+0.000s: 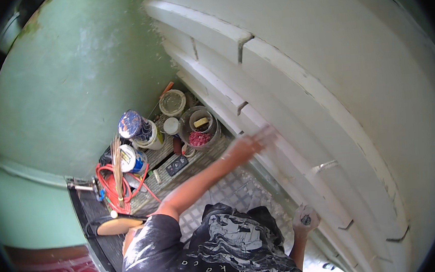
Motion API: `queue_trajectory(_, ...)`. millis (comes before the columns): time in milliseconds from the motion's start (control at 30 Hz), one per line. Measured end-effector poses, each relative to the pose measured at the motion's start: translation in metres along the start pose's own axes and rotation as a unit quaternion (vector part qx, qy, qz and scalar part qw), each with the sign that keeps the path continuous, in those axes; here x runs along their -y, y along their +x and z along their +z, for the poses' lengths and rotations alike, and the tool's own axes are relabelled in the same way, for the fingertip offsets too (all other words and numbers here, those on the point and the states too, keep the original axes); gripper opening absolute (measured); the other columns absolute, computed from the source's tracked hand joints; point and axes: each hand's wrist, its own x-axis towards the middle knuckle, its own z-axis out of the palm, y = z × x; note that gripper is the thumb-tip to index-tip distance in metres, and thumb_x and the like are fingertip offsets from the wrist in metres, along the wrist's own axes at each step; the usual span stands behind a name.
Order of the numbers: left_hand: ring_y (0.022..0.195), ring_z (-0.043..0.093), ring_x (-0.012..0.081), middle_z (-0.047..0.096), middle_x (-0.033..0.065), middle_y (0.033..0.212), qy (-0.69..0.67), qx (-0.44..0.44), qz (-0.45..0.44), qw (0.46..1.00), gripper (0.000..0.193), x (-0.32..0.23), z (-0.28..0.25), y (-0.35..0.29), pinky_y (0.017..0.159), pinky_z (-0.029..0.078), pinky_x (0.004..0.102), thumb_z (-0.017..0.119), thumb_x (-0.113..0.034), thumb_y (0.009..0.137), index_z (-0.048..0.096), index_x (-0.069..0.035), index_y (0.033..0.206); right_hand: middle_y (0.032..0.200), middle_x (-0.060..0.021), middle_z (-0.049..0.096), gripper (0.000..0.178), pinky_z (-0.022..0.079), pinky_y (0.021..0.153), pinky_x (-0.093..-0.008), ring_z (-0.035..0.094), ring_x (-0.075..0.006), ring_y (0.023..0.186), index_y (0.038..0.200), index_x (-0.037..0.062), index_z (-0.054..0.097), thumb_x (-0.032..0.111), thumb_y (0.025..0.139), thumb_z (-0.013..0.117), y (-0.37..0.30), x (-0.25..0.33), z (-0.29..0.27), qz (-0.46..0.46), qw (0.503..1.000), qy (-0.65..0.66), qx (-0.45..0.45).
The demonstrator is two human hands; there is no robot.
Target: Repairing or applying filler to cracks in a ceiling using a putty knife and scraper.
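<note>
My left hand (255, 141) reaches across to the stepped white wall moulding (290, 156) and lies at one of its ledges. Motion smears its fingers, so whether anything is under them does not show. Lower down, near the moulding's lower run, my right hand (305, 218) is closed. A small dark round patch shows at that hand, and I cannot make out what it grips. White dust or paint marks my black T-shirt. Dark gaps cut across the moulding's ledges in several places.
Left of the moulding, a plank platform (199, 163) bears a bucket with pink-red material (200, 138), paint tins (130, 123), a lidded tub (172, 103), a dark remote control (177, 165), an orange hose (110, 183) and a stick bundle (118, 177). A green wall (85, 80) stands behind.
</note>
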Motion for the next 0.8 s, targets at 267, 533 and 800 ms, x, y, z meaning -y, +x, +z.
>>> queue_trajectory(267,0.13,0.043,0.0352,0.04,0.021,0.143,0.115,-0.211,-0.298,0.924,0.073,0.126,-0.076,-0.013,0.101,0.043,0.0406,0.056,0.005,0.069,0.038,-0.002,0.14,0.05,-0.002,0.036,0.035,0.029,0.046,-0.0272,0.034,-0.0127,0.042,0.059,0.0083,0.035,-0.009,0.075,0.061,-0.026,0.025,0.002,0.06,0.993,-0.072,-0.069)
queue_trajectory(533,0.132,0.04,0.0366,0.033,0.0243,0.147,0.172,-0.054,-0.291,0.94,0.06,0.183,-0.04,0.001,0.088,0.052,0.0408,0.051,0.001,0.078,0.041,-0.002,0.137,0.05,-0.0024,0.041,0.033,0.031,0.047,-0.0271,0.037,-0.0134,0.042,0.06,0.0084,0.039,-0.008,0.074,0.065,-0.041,0.052,0.014,0.013,0.994,-0.086,-0.059)
queue_trajectory(800,0.129,0.043,0.0369,0.04,0.0253,0.141,0.002,0.093,-0.185,0.978,0.066,0.044,-0.049,0.021,0.091,0.051,0.0398,0.061,-0.002,0.07,0.042,0.004,0.133,0.048,-0.0015,0.04,0.034,0.03,0.047,-0.0284,0.036,-0.0139,0.041,0.058,0.009,0.039,-0.005,0.074,0.066,-0.053,0.058,0.012,0.078,0.992,-0.083,-0.06)
